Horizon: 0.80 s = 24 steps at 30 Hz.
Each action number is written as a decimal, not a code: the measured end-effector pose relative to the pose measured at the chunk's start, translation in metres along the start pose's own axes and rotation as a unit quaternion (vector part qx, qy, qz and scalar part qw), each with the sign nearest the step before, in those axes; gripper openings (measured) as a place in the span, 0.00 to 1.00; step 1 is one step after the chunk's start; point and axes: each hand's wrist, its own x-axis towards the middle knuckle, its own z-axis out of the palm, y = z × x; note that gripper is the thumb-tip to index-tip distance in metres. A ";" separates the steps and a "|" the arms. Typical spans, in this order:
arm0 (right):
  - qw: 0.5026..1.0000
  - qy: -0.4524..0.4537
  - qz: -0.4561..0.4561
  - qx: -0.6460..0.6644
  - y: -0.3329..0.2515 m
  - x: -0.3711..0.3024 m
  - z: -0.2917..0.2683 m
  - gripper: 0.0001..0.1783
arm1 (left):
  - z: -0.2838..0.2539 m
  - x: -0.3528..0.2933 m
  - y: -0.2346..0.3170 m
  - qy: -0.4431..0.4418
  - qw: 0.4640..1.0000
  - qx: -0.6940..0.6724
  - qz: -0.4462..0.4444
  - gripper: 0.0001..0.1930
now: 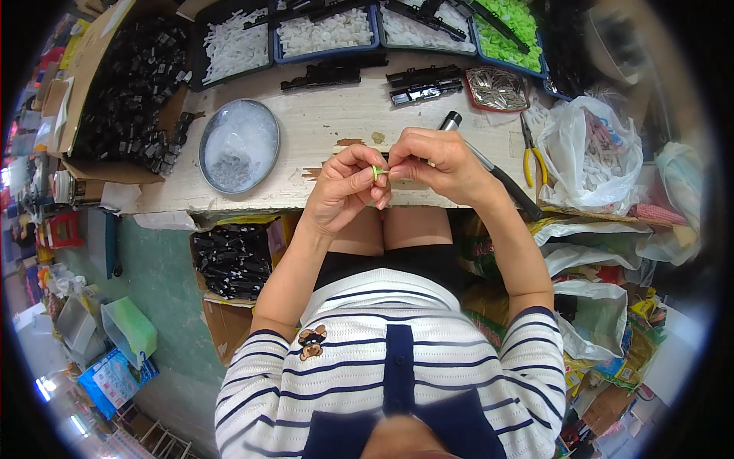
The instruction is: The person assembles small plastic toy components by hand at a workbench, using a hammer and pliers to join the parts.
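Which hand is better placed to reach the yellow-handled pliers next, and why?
Probably the right hand: it is nearer the pliers, though apparently pinching a thin pin. The left hand, farther off, holds a green piece.

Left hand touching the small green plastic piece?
Touching. The head view shows the left hand pinching the small green plastic piece between thumb and forefinger.

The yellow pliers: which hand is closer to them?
The right hand. It is to the left of the yellow pliers, apart from them. The left hand is farther left, beyond the right hand.
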 end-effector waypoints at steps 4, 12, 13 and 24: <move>0.999 -0.010 -0.004 0.048 0.002 0.000 0.000 0.07 | -0.001 0.000 0.002 -0.018 0.999 -0.021 -0.028 0.06; 0.996 0.008 0.021 0.081 0.001 -0.003 -0.002 0.06 | 0.001 0.003 -0.003 -0.037 0.997 -0.067 -0.011 0.05; 0.997 0.010 0.018 0.074 0.002 -0.003 -0.002 0.06 | 0.001 0.002 -0.003 -0.037 0.997 -0.067 -0.011 0.05; 0.997 0.000 -0.005 0.077 0.001 -0.002 0.000 0.07 | 0.002 -0.001 -0.004 -0.030 0.998 -0.047 -0.034 0.05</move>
